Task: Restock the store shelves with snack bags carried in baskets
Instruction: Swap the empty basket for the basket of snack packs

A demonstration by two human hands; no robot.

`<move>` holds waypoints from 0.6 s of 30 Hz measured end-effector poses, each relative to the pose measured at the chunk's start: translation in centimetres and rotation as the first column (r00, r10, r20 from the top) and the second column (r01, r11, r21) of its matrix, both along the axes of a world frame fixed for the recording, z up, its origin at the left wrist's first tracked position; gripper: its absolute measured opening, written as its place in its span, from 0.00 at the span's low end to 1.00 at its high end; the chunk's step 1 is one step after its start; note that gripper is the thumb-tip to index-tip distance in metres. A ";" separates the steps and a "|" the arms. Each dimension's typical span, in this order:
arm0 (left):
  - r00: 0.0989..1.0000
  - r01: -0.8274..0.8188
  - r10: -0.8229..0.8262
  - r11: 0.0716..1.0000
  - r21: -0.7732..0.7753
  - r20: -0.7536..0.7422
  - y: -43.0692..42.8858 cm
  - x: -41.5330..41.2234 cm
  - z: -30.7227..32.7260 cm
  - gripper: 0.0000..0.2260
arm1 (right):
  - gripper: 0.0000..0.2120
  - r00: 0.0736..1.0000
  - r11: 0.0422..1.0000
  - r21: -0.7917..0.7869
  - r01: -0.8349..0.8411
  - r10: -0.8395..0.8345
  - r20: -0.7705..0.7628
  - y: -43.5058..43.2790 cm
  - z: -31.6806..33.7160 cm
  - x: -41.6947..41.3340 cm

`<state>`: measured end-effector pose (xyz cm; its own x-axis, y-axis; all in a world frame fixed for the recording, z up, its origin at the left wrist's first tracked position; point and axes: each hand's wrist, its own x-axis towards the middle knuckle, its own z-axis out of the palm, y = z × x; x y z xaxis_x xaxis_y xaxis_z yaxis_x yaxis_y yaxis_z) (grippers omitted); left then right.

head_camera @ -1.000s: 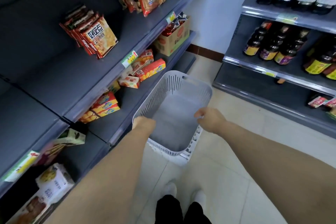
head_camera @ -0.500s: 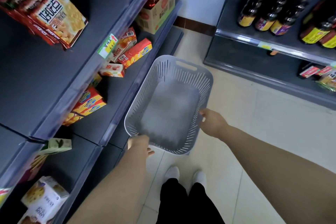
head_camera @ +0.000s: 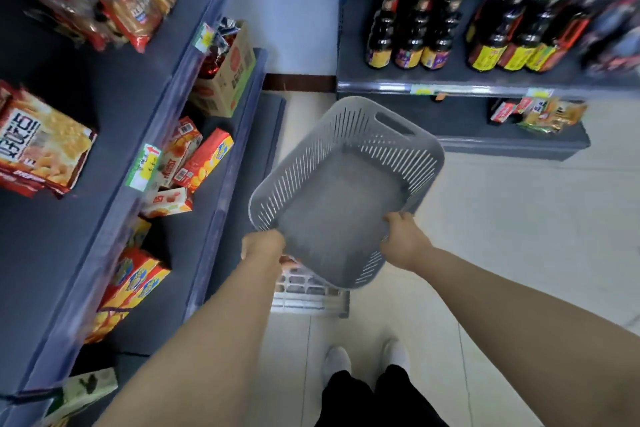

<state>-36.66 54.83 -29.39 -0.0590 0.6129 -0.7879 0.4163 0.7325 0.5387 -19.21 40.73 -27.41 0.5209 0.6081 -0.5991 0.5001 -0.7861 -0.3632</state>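
Observation:
A grey slotted plastic basket [head_camera: 349, 184] with nothing inside hangs above the floor, tilted with its far end up and to the right. My left hand [head_camera: 262, 248] grips its near left rim and my right hand [head_camera: 403, 241] grips its near right rim. A second, lighter basket [head_camera: 308, 295] sits on the floor just below it, mostly hidden. Snack bags [head_camera: 117, 7] stand on the left upper shelf [head_camera: 114, 104], with a stack of cracker packs [head_camera: 38, 149] further along it. Orange snack boxes [head_camera: 204, 158] lie on the lower left shelf [head_camera: 228, 184].
A cardboard carton [head_camera: 228, 76] of red packets sits at the far end of the lower left shelf. Dark sauce bottles [head_camera: 412, 35] fill the right-hand shelving [head_camera: 478, 88], with small packets [head_camera: 540, 113] on its bottom shelf. My feet [head_camera: 363, 360] stand on pale floor tiles.
The basket has been lifted and swung to the right, away from the left shelf, and now tilts upward. Both hands moved with it. A second basket shows beneath.

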 end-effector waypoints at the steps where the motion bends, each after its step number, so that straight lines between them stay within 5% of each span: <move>1: 0.999 0.004 -0.004 1.000 0.015 0.051 -0.2 1.7 0.7 0.16 | 0.27 0.999 0.999 0.014 0.047 -0.047 0.020 -1.3 0.4 1.0; 6: 0.969 0.198 -0.203 0.979 0.048 0.139 -3.2 13.0 4.0 0.07 | 0.28 0.931 0.934 0.135 0.330 -0.346 0.113 -8.5 2.6 7.0; 11: 0.863 0.487 -0.492 0.871 0.067 0.116 -9.9 23.3 3.9 0.08 | 0.26 0.746 0.743 0.177 0.645 -0.663 0.063 -18.6 4.4 12.5; 18: 0.644 0.750 -0.753 0.656 0.081 0.138 -24.3 36.8 2.8 0.17 | 0.18 0.626 0.616 0.136 0.776 -0.779 -0.044 -35.0 6.5 18.1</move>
